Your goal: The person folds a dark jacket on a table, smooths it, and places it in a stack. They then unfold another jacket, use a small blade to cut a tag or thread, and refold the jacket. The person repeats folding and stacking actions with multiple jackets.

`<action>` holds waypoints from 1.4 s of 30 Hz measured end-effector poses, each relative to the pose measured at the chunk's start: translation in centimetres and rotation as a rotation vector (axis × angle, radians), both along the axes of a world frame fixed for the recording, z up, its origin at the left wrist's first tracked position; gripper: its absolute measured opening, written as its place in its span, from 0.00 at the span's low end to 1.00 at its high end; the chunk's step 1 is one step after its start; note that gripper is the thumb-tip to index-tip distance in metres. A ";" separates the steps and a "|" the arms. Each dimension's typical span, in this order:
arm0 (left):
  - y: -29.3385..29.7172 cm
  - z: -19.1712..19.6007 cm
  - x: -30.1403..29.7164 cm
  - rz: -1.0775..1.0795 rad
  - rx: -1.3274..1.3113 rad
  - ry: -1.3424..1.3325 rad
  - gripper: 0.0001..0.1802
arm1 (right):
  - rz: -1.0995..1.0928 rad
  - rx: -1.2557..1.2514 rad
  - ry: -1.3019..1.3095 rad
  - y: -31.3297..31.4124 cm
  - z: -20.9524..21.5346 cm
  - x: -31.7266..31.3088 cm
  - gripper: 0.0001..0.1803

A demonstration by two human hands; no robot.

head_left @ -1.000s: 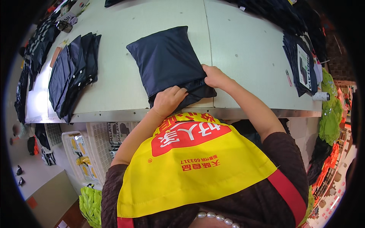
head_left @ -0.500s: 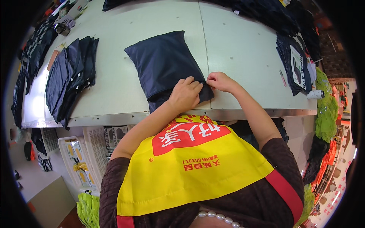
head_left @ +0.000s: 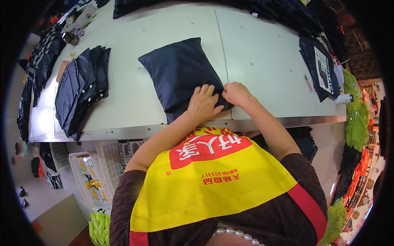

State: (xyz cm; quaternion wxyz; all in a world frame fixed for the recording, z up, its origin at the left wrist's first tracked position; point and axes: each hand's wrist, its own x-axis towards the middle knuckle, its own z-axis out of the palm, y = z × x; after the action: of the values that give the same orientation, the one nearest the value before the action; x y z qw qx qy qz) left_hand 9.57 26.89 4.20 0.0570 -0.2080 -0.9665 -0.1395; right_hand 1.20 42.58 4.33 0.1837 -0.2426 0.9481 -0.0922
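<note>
Work table (head_left: 262,61), pale, large, seam down the middle, metal strip along the near edge; a person stands at it in a yellow apron with a red patch over a dark brown top

Item 1: folded dark navy fabric piece (head_left: 176,69), roughly rectangular, lying flat and slightly askew on the table, just left of the seam, its near end reaching the table's front edge

Item 2: left hand (head_left: 204,104), palm down on the near right corner of the navy piece, fingers together and slightly curled, pressing the cloth flat; no pinch visible from this side

Item 3: right hand (head_left: 235,93), just beside the left hand and touching it, fingers bent close and narrow on the right edge of the same corner, gripping a fold of cloth between fingertips and thumb

Item 4: stack of dark fabric pieces (head_left: 80,92), fanned out, on the left part of the table, well apart from the hands

Item 5: further dark pieces (head_left: 320,61) with a white printed card on top, at the right end of the table

Item 6: white cylinder (head_left: 344,99), lying on its side near the right front corner

Item 7: white plastic basket (head_left: 88,172), below the table edge on the left, yellow-and-white packets inside

Item 8: green material (head_left: 355,119), bunched, beyond the table's right end
</note>
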 end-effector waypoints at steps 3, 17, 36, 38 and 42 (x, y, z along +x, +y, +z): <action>0.0 0.2 -0.3 0.022 0.067 -0.039 0.25 | -0.025 -0.223 -0.129 1.0 0.0 -1.0 0.11; 0.8 1.8 1.1 0.218 0.483 -0.021 0.17 | -0.060 -0.467 -0.184 1.4 0.9 2.0 0.12; 1.8 -0.4 2.2 0.166 0.314 0.184 0.06 | -0.399 -0.856 -1.039 3.4 -4.6 3.4 0.13; 1.8 -0.3 2.5 0.173 0.303 0.203 0.06 | -0.360 -0.926 -1.241 3.1 -5.1 3.6 0.14; 1.1 0.0 3.9 0.312 0.388 0.117 0.05 | -0.401 -1.015 -1.327 1.4 -5.9 4.9 0.12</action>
State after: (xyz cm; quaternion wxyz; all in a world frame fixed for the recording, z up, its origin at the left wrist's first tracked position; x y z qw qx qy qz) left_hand 13.44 27.97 4.20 0.1727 -0.0493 -0.9371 -0.2994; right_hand 6.06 43.95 -1.58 0.5497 -0.0192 0.5136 -0.6585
